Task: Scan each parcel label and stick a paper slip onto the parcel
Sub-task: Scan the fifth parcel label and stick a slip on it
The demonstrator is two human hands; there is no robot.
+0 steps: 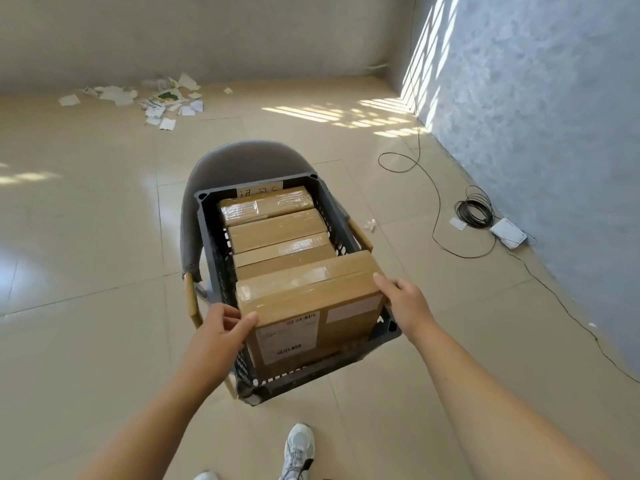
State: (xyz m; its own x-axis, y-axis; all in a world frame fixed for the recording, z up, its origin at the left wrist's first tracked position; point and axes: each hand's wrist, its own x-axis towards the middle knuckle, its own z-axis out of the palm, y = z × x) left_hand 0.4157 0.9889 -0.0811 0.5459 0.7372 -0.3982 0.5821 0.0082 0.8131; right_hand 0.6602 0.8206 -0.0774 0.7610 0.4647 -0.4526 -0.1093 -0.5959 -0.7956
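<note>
At the far left, against the back wall, many torn paper scraps [156,100] lie on the tiled floor [86,237]. More to the middle stands a grey chair [242,157] with wooden legs, and on its seat rests a dark plastic crate [211,244] with open grid walls. A white note with handwriting is fixed on the far rim of the crate.

Inside the crate four brown cardboard parcels stand in one row, each closed with clear tape. The front parcel [311,292] is the nearest one and it rises higher than the three other parcels [277,226] behind it, tilted a little. On its near face there is a white label [287,337] with barcodes, and beside it a smaller pale sticker.

The left hand [218,330] grips the near left corner of the front parcel, with the fingers curled on the side and the thumb laid on the top edge. The right hand [405,301] holds the right side of the same parcel; its thumb lies on the top right edge, and the other fingers go down the side, where I cannot see them well.

Below, one white shoe [299,448] stands on the floor. To the right, a thin black cable [434,202] runs over the tiles to a coil [474,211] and a small white box [509,233] near the blue-grey wall [536,133], where stripes of sunlight fall.
</note>
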